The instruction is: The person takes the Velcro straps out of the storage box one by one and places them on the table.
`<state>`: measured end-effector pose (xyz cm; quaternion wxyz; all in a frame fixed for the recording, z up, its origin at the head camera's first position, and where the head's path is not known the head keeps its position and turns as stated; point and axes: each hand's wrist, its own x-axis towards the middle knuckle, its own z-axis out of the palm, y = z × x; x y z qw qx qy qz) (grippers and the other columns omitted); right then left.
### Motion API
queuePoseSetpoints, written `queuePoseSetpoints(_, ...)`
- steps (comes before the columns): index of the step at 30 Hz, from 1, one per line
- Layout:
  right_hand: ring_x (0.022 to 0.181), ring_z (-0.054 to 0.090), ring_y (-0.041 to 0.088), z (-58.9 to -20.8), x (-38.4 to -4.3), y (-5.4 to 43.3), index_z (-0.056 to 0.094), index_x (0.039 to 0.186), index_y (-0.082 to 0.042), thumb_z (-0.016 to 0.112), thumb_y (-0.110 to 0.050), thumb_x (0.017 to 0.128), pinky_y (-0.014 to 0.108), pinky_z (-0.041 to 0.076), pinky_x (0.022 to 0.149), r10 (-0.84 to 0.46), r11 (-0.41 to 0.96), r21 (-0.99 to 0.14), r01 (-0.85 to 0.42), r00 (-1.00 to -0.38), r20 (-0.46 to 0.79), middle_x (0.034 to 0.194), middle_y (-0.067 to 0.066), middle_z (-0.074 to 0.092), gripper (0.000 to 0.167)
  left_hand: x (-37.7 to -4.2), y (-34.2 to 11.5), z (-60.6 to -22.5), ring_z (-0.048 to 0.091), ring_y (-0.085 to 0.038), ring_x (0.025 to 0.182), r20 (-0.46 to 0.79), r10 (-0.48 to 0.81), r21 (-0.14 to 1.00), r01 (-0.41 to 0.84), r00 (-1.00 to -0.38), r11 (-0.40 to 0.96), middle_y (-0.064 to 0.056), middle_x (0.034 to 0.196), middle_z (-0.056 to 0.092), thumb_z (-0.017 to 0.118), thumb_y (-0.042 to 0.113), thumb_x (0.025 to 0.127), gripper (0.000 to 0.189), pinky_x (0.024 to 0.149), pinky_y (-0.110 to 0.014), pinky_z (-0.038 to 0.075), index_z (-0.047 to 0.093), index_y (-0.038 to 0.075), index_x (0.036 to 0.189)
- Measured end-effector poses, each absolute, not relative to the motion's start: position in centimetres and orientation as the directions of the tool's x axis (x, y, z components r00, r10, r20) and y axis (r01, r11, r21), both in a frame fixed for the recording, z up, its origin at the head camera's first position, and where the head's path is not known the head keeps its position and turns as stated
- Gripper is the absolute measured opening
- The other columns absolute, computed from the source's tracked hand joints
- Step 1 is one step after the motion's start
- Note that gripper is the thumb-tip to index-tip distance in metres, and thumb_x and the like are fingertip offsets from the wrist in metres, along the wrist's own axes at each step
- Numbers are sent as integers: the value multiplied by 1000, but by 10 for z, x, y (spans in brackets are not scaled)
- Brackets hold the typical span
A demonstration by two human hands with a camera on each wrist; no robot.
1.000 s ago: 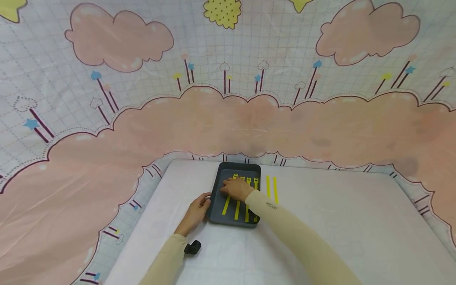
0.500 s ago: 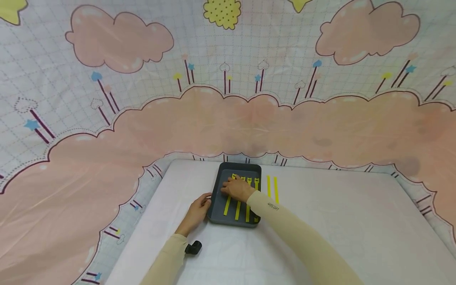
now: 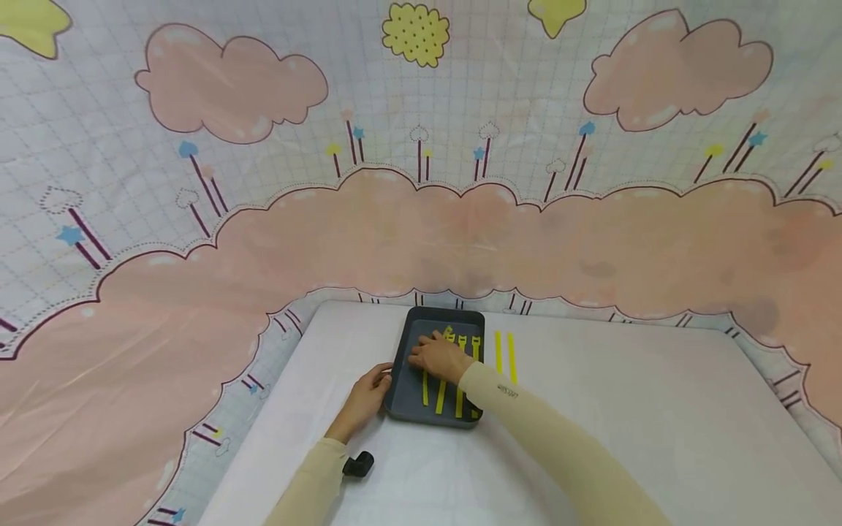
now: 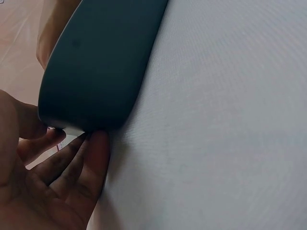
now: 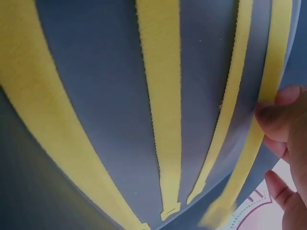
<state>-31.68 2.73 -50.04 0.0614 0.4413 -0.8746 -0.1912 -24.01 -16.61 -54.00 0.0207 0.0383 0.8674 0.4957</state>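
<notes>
A dark grey tray (image 3: 404, 394) stands on the white table. Several yellow hook-and-loop cable ties (image 5: 165, 96) lie side by side in it. My right hand (image 3: 444, 359) reaches over the tray and pinches the leftmost cable tie (image 5: 247, 163) between thumb and fingers. In the right wrist view its notched head end is lifted and blurred. From above, my right hand covers the middle of that tie. My left hand (image 3: 365, 398) touches the tray's left side. Its fingers (image 4: 98, 153) look fairly straight against the tray's outer wall in the left wrist view.
Two yellow strips (image 3: 498, 351) lie on the table just right of the tray. A black device (image 3: 358, 464) sits at the left wrist. Behind the table hangs a pink-and-white patterned cloth (image 3: 421, 241).
The leftmost cable tie is now pinched; its head end has lifted and swung right, and its lower end has shifted right. The left hand stays at the tray. The head view has tilted slightly.
</notes>
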Motion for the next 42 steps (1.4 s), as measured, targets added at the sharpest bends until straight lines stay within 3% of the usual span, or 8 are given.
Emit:
queuePoseSetpoints(5,110,56,13,-501,-315,28,63,122,-31,60,-24,97,34,46,92,-815,522,412,-747,-579,-18,119,-12,68,26,-239,-165,-540,63,-33,117,6,85,867,47,-996,497,-20,125,66,48,15,104,36,96,-48,50,53,6,138)
queuePoseSetpoints(18,120,56,15,-484,-315,36,59,131,-25,70,-16,90,40,47,104,-828,534,347,-771,-560,32,130,-9,65,43,-240,-166,-542,63,-34,116,32,85,866,70,-996,495,-20,122,67,49,14,103,35,97,-49,50,55,5,136)
queuePoseSetpoints(26,116,56,13,-473,-303,36,59,127,-26,69,-19,92,36,47,100,-848,514,374,-772,-523,85,126,-11,66,37,-241,-167,-542,62,-35,119,13,82,872,51,-997,486,-21,127,65,49,16,104,36,99,-50,49,54,6,138)
queuePoseSetpoints(30,116,56,13,-471,-299,37,59,127,-27,69,-20,91,35,47,98,-848,515,378,-770,-522,91,127,-11,66,37,-240,-166,-541,63,-34,117,9,95,865,55,-995,499,-21,127,65,48,15,104,36,94,-47,51,53,5,138)
queuePoseSetpoints(34,113,57,13,-469,-296,41,60,124,-27,69,-18,91,35,47,96,-842,531,342,-776,-527,112,125,-11,66,35,-239,-165,-541,64,-33,115,0,85,865,42,-996,499,-21,127,65,48,14,104,35,89,-43,53,54,5,137)
queuePoseSetpoints(42,109,59,15,-466,-293,53,65,118,-23,68,-14,93,35,48,92,-801,596,223,-771,-552,232,118,-7,67,27,-240,-165,-543,62,-33,119,20,72,862,53,-997,503,-20,127,65,50,10,102,35,96,-46,50,55,6,136)
